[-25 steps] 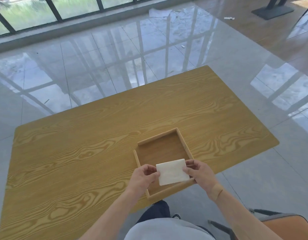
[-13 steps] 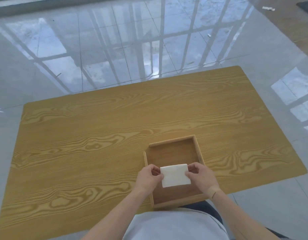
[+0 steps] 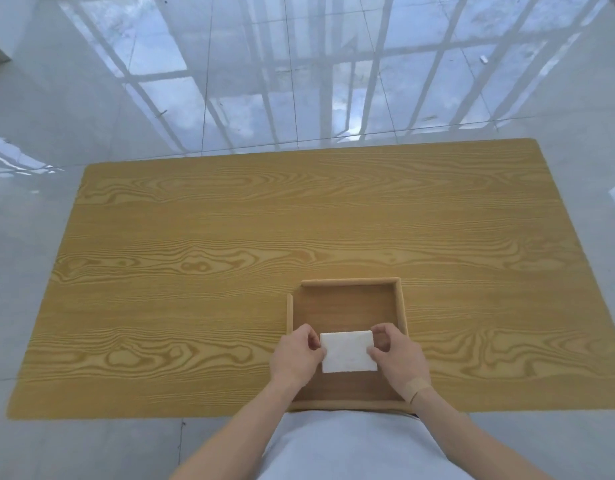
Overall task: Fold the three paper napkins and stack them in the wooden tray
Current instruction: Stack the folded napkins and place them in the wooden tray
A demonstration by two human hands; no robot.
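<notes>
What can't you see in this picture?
- Head view: how many napkins are stacked; only the top white face shows.
- Whether it rests on the tray floor or hangs above it.
- Tray's near corners, behind the left hand and right hand.
- Table legs, under the top.

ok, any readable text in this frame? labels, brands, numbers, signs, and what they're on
None. No text shows anywhere in the head view.
folded napkin: plain white, no print.
wooden tray: bare wood, no mark or label.
table: wood grain only.
tan strip on the right wrist: blank as far as can be seen.
left hand and right hand: nothing written.
</notes>
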